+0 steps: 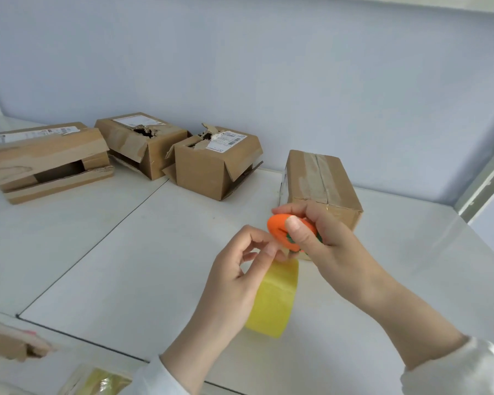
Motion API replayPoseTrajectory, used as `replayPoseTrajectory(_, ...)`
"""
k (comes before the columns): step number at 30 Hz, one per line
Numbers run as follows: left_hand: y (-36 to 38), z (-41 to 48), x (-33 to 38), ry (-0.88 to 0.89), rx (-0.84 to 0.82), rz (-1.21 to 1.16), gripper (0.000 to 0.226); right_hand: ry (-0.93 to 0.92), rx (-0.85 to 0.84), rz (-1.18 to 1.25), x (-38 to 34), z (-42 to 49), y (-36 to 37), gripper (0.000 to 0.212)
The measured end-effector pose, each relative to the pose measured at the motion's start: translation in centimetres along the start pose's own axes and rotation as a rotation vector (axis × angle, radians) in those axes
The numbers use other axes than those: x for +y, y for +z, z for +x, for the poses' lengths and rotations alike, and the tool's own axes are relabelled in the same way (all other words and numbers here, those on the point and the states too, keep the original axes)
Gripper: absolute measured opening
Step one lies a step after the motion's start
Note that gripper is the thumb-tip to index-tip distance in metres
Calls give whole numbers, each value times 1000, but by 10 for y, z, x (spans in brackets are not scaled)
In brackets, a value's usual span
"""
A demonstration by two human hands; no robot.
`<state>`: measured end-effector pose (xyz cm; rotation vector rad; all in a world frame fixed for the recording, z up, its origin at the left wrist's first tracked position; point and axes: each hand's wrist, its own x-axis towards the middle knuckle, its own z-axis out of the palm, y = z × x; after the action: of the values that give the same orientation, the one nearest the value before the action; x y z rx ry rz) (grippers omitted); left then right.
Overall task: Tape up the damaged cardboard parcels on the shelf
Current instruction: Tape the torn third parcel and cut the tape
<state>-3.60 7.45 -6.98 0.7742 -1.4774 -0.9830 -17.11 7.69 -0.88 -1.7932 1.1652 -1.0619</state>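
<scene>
We judge a cutting step: left grip (234,277) pinches tape (277,297), right grip (325,243) clasps cutter (278,225); next, seal torn parcels (211,172) at 11 o'clock

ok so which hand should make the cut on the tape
Right. The right hand grips the orange cutter just above the yellow tape, while the left hand is busy pinching the tape.

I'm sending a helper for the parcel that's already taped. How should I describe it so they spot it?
Look along the white shelf by the back wall. The taped parcel is the rightmost cardboard box there, standing apart. Its torn neighbours gape open, while its top seam is sealed flat with tape.
</scene>
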Motion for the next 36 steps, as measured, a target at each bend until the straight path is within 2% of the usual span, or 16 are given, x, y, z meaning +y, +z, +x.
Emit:
replayPoseTrajectory(3,-4,-1,-1,-17,22,4,14,-24,22,-71,1,2,7,21)
replayPoseTrajectory(7,-7,-1,0,-73,38,39,9,-50,108,-142,5,5,11,21)
replayPoseTrajectory(14,-6,-3,2,-154,68,134,24,-111,199,-167,4,6,14,24)
replayPoseTrajectory(16,-4,-5,4,-161,78,132,38,-82,201,-147,4,7,13,26)
replayPoseTrajectory(19,-2,-4,4,-229,127,-50,83,-26,161,-91,9,9,9,22)
replayPoseTrajectory(20,-1,-5,6,-257,140,-95,88,-2,152,-69,12,10,8,19)
replayPoseTrajectory(24,9,-9,3,-293,181,132,70,84,158,-65,23,13,6,9)
replayPoseTrajectory(26,16,-13,-1,-368,236,176,63,130,169,-87,27,14,6,11)
replayPoseTrajectory(30,18,-17,3,-500,230,-41,52,203,82,-97,27,13,7,17)
replayPoseTrajectory(33,14,-16,13,-458,283,-107,27,228,26,-2,26,13,16,29)
replayPoseTrajectory(36,-12,-10,18,-440,363,-96,24,180,50,52,17,17,32,43)
